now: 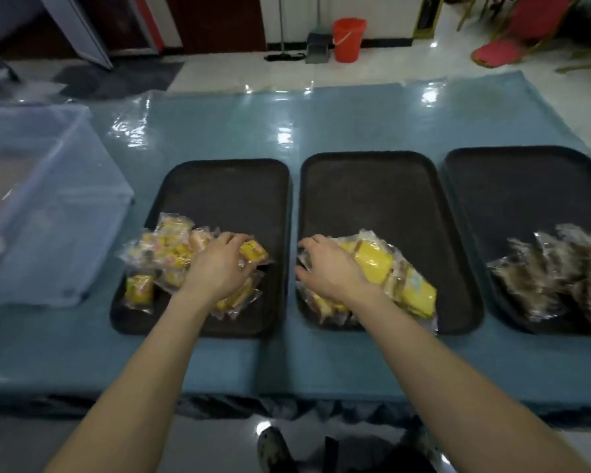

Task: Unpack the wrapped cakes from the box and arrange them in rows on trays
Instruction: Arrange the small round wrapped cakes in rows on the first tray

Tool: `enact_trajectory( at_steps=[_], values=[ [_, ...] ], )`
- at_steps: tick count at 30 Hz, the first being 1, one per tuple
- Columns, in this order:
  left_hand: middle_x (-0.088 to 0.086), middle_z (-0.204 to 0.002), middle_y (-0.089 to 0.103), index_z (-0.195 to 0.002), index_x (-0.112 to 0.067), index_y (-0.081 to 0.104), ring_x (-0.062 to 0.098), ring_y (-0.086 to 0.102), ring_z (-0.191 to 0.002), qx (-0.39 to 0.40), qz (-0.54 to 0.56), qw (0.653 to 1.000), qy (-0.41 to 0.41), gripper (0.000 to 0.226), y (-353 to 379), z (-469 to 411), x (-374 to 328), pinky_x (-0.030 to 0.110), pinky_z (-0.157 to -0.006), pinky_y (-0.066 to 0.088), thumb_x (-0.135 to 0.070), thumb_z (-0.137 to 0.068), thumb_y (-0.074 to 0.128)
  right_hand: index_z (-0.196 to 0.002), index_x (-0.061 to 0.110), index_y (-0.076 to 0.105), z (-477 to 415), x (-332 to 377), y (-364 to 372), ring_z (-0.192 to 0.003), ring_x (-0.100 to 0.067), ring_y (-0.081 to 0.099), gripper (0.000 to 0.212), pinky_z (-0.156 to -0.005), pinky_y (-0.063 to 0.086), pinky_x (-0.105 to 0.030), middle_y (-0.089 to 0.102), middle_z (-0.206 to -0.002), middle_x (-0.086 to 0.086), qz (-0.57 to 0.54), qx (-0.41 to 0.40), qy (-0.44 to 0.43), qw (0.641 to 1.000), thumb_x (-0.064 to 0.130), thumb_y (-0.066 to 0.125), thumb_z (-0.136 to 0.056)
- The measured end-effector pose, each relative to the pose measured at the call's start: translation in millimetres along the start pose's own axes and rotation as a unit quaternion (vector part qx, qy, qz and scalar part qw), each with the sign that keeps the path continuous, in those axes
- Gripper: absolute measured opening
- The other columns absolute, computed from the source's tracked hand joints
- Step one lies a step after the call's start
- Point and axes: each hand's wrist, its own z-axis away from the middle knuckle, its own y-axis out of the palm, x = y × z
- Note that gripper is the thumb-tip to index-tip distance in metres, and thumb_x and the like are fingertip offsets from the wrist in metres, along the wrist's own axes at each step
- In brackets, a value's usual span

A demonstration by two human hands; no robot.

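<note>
Both arms are out over the blue tabletop [236, 124], and the middle tray [372, 199] is our marker. The right grip [328, 268] is down on that tray's near-left corner, palm down. Its fingers arch onto the left end of a heap of yellow packets [376, 264], thumb low on the side. It's touching the clear wrappers, but through the blur I can't tell whether anything is actually pinched. The heap runs from under that grip toward the tray's near-right edge, and the far half of the tray is bare black.

Just left of the middle tray sits the left tray [226, 192]. The left grip [219, 264] is on top of a loose pile of wrapped cakes [168, 254] there. The fingers are curled over the packets at the pile's right side, the side nearest the middle tray, and they're grasping them. The rest of the pile spreads away from the grip, spilling over that tray's far-side rim.

Just right of the middle tray, the right tray [526, 186] carries brown packets [560, 278] bunched at its near end, with no hand on them.

Well left of the middle tray, beyond the left tray, stands the translucent box [48, 206]. Far behind the middle tray, on the floor against the wall, is a red bucket [348, 39].
</note>
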Motion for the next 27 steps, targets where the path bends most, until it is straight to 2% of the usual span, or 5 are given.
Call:
enact_trajectory(
  at_steps=[8,13,19,21,27],
  values=[
    [0.005,-0.148,0.061,-0.147,-0.025,0.06,0.029,0.058,-0.133,0.03,-0.004,1.0,-0.002,0.053,4,-13,121,0.05,-0.111,0.05,-0.05,-0.102,0.066,-0.146,0.009,0.048,-57,75,82,-0.126,-0.036,0.061,0.06,-0.101,0.052,-0.044,0.057,-0.138,-0.015,-0.064,0.048,0.12,0.99,0.048,0.063,-0.103],
    [0.004,-0.171,0.037,-0.16,-0.039,0.042,0.032,0.023,-0.162,0.043,-0.01,0.998,-0.042,0.08,9,-68,159,0.067,-0.126,0.026,-0.085,-0.094,0.044,-0.162,0.01,0.033,-92,65,111,-0.134,-0.037,0.057,0.079,-0.109,0.048,-0.043,0.046,-0.153,-0.017,-0.109,0.057,0.192,0.974,0.048,0.067,-0.102],
    [0.003,-0.182,0.003,-0.168,-0.053,0.015,0.036,-0.009,-0.167,0.119,-0.001,0.984,-0.132,0.116,21,-131,211,0.075,-0.127,0.005,-0.112,-0.069,0.021,-0.157,0.01,0.044,-139,58,132,-0.131,-0.031,0.059,0.075,-0.111,0.048,-0.041,0.05,-0.149,-0.012,-0.153,0.016,0.222,0.963,0.031,0.081,-0.095],
    [0.003,-0.182,-0.001,-0.167,-0.053,0.016,0.038,-0.006,-0.166,0.169,-0.005,0.975,-0.142,0.119,32,-138,220,0.075,-0.128,0.006,-0.114,-0.065,0.017,-0.155,0.01,0.047,-155,56,134,-0.129,-0.031,0.06,0.072,-0.109,0.048,-0.041,0.052,-0.146,-0.012,-0.154,-0.001,0.215,0.964,0.028,0.082,-0.095],
    [0.01,-0.174,0.022,-0.162,-0.05,0.035,0.043,0.027,-0.157,0.214,-0.064,0.969,-0.102,0.113,33,-138,218,0.07,-0.124,0.026,-0.112,-0.07,0.013,-0.153,0.01,0.048,-217,65,132,-0.128,-0.031,0.061,0.067,-0.109,0.048,-0.042,0.049,-0.147,-0.009,-0.138,-0.036,0.206,0.968,0.022,0.08,-0.095]
  ],
)
